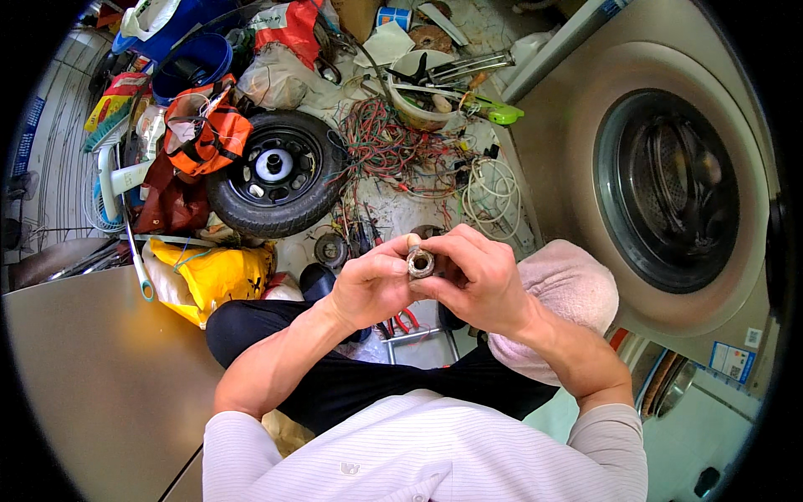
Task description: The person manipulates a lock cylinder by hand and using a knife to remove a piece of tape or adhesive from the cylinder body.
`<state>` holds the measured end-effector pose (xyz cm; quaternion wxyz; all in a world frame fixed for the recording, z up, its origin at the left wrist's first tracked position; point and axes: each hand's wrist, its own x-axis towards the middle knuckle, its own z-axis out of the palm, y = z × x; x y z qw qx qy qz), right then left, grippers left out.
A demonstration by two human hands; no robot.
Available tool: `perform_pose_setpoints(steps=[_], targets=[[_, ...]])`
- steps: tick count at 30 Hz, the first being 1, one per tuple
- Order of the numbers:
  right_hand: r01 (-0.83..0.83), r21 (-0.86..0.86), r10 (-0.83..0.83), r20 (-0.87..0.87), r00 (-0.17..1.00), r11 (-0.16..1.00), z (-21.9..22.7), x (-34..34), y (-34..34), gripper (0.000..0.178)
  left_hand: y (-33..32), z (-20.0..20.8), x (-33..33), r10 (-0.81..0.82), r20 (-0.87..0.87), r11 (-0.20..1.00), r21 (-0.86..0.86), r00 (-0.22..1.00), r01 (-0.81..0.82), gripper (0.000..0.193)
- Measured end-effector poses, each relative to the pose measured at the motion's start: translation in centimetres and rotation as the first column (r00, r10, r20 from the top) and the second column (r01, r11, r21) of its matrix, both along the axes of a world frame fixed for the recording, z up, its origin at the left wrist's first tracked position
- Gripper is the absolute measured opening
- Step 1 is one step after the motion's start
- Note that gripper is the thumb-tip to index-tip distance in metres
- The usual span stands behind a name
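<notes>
Between both hands, above my lap, is a small corroded metal pipe fitting (420, 264) with its round hollow end facing up toward me. My left hand (374, 280) pinches it from the left, thumb and fingertips closed at its rim. From the right, my right hand (481, 283) closes on the same piece, with thumb and forefinger against it. The fingers cover its lower part. Below the hands lie red-handled pliers (406, 320), partly hidden by my wrist. A pink towel (569, 289) drapes over my right knee.
A front-loading washing machine (577, 159) stands close on the right. Ahead lie a wheel with a tyre (280, 171), tangled test wires (389, 146) and a tool bucket (418, 113). Left are an orange bag (205, 125), a yellow bag (222, 276) and a flat panel (109, 368).
</notes>
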<state>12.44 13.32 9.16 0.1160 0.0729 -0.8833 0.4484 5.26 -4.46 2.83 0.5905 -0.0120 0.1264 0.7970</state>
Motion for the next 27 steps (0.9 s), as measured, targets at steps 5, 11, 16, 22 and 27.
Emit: perform_pose_setpoints(steps=[5,11,16,22,27], targets=[[0.005,-0.054,-0.004,0.025,1.000,0.999,-0.6,-0.1,0.2,0.040,-0.1,0.1,-0.2,-0.024,-0.034,0.999,-0.039,0.999,0.023,0.053],[0.139,-0.345,-0.040,0.280,0.959,0.928,-0.4,-0.4,0.5,0.029,-0.6,0.1,-0.8,-0.019,-0.068,0.998,-0.066,0.998,0.014,0.049],[0.259,-0.627,0.132,0.507,0.852,0.735,-0.5,-0.8,1.6,0.035,-1.4,0.8,-1.4,-0.063,-0.473,0.937,-0.331,0.879,-0.110,0.034],[0.223,-0.640,0.148,0.474,0.868,0.736,-2.2,-0.9,0.9,0.038,-1.2,2.2,-1.4,-0.128,-0.919,0.855,-0.292,0.372,-0.428,0.022],[0.230,-0.665,0.211,0.514,0.832,0.710,-2.5,-0.8,0.5,0.037,-1.1,2.9,-0.9,-0.261,-0.949,0.753,-0.086,-0.177,-0.652,0.018]])
